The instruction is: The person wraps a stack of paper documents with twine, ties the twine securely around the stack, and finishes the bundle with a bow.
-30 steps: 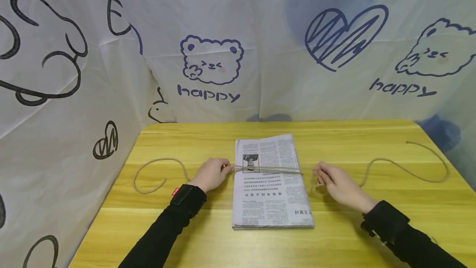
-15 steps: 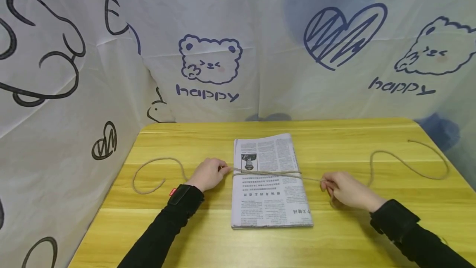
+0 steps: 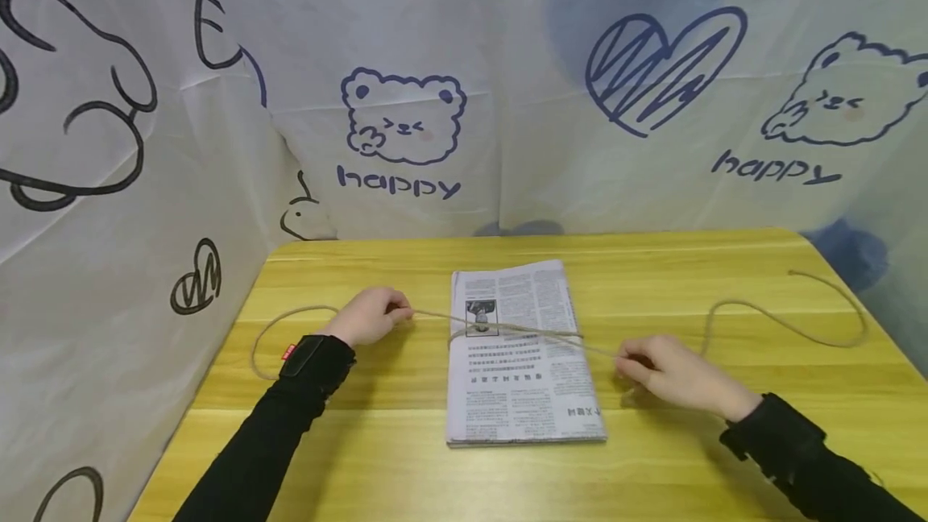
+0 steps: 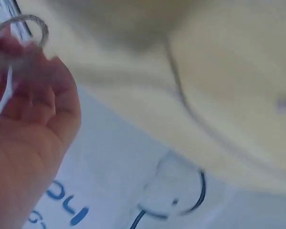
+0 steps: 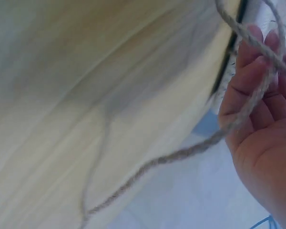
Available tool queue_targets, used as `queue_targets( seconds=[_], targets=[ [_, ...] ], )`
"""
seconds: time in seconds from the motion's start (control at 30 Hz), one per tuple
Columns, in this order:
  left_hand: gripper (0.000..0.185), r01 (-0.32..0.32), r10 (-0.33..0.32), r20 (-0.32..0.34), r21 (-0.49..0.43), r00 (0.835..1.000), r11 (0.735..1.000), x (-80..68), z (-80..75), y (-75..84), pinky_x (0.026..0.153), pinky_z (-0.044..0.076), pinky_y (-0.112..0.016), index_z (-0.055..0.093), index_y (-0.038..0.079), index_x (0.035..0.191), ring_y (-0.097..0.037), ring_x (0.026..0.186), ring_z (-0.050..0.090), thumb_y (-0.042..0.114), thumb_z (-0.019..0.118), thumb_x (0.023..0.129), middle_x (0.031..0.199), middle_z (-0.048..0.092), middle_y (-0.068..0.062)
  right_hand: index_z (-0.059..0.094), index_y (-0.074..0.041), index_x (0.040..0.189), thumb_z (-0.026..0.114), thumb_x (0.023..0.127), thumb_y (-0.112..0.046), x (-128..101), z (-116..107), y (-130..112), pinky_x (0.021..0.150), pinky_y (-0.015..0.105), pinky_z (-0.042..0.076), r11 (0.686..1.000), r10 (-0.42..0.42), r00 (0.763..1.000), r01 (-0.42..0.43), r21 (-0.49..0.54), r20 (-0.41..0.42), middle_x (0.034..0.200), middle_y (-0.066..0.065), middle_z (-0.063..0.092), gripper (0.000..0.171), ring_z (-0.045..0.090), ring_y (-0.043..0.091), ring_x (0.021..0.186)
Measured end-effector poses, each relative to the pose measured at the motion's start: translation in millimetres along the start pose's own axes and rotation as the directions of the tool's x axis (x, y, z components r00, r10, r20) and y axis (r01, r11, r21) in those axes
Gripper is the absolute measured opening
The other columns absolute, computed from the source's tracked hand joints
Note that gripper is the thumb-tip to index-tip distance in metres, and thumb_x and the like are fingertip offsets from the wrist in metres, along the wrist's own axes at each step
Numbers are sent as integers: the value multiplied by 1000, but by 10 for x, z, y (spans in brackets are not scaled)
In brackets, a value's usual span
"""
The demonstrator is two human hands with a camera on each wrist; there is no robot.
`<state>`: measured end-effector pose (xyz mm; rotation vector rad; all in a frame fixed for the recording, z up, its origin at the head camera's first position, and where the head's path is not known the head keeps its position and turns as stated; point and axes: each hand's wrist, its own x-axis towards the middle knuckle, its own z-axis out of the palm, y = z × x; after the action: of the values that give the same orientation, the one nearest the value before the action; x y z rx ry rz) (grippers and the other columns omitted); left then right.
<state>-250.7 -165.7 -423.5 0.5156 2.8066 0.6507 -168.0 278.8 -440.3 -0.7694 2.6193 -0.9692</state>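
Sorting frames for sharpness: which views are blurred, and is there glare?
Head view: sharp, evenly lit, no glare, soft shadows beside the newspaper. Left wrist view: heavily motion-blurred, left hand smeared. Right wrist view: rope and right hand fairly clear, table soft.

Rope (image 5: 190, 149) across curled right hand (image 5: 264, 126) fingers, above table (image 5: 86, 86).

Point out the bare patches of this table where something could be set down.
Free: the strip between the newspaper and the table far edge, and the near edge in front of the newspaper. Crowded: the middle band, where the left hand and right hand pinch the rope, which trails to both sides.
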Motion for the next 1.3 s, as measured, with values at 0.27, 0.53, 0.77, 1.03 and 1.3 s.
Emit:
queue_targets(
  seconds=[0.27,0.53,0.77,1.03,1.3],
  targets=[
    [17,17,9,-105,242,994,970,177,-267,248,78,52,-39,72,3,102,-22,80,61,16,61,101,98,71,-12,64,-17,84,59,103,-16,-17,122,-292,53,17,38,984,-179,983,179,14,31,68,-16,48,19,40,-7,58],
    [22,-14,35,-197,105,980,994,685,-248,685,81,54,-38,69,3,114,-25,87,66,15,53,105,104,72,-13,57,-22,80,63,100,-17,-5,361,-606,53,11,33,953,-298,950,291,82,92,67,-19,42,22,35,-10,58],
    [45,-193,201,-86,91,976,977,928,-131,1116,84,54,-34,43,17,151,-27,98,69,17,50,107,127,68,-12,58,-20,83,61,102,-25,78,554,-932,55,9,35,930,-367,907,358,85,208,68,-14,46,20,37,-10,59],
    [35,-102,105,-25,94,994,990,804,-45,955,76,49,-32,54,11,140,-20,85,61,20,51,106,106,69,-10,69,-19,91,54,106,-24,102,559,-851,62,14,40,955,-296,945,290,59,140,74,-14,59,22,42,-8,64],
    [36,27,-40,94,128,995,991,704,118,699,90,49,-38,55,9,139,-27,107,63,17,53,103,131,65,-15,69,-22,88,60,102,-38,101,771,-871,55,12,38,966,-259,959,258,24,111,65,-19,52,23,39,-11,57]
  ],
)
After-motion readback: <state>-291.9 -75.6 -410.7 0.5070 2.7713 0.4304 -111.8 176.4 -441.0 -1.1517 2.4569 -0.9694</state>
